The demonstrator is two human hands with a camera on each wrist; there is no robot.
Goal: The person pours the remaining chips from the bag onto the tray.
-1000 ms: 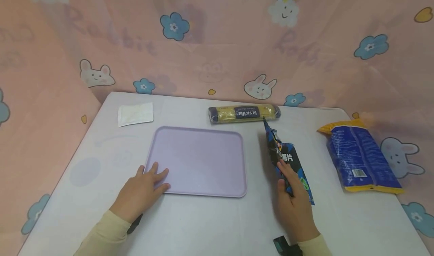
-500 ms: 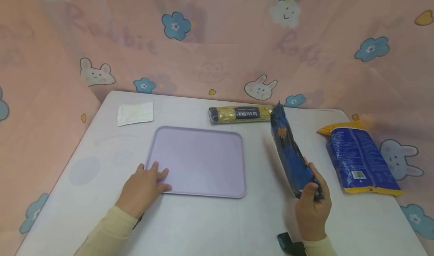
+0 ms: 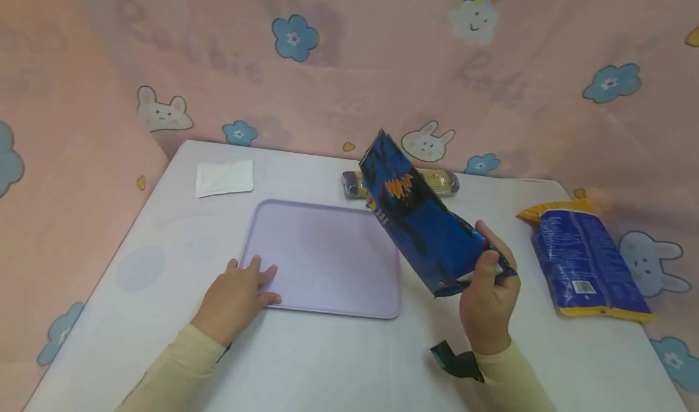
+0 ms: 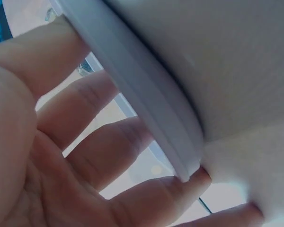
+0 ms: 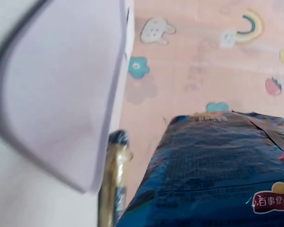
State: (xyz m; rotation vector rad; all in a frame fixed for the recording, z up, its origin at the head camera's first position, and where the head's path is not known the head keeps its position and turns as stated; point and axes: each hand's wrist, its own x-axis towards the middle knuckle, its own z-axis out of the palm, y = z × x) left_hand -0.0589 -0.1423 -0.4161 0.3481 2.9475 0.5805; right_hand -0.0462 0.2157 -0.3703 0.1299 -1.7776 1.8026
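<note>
My right hand (image 3: 491,303) holds a blue and black potato chip bag (image 3: 420,230) by its lower right corner, thumb on the near face. The bag hangs tilted above the table, partly over the right end of a lilac tray (image 3: 327,254). In the right wrist view the bag's printed back (image 5: 203,165) fills the lower right; the fingers are out of sight there. My left hand (image 3: 232,300) rests with spread fingers on the tray's near left corner. In the left wrist view its fingers (image 4: 113,151) touch the tray's rim (image 4: 142,90).
Behind the chip bag lies a long pack of pasta (image 3: 439,181), partly covered by it. A blue and yellow bag (image 3: 590,260) lies at the table's right edge. At the back left sits a flat white packet (image 3: 225,178). A patterned pink cloth (image 3: 327,96) hangs behind the table.
My right hand has gone from touching the chip bag to gripping its corner, lifting it and swinging it left toward the tray. The left hand has stayed on the tray.
</note>
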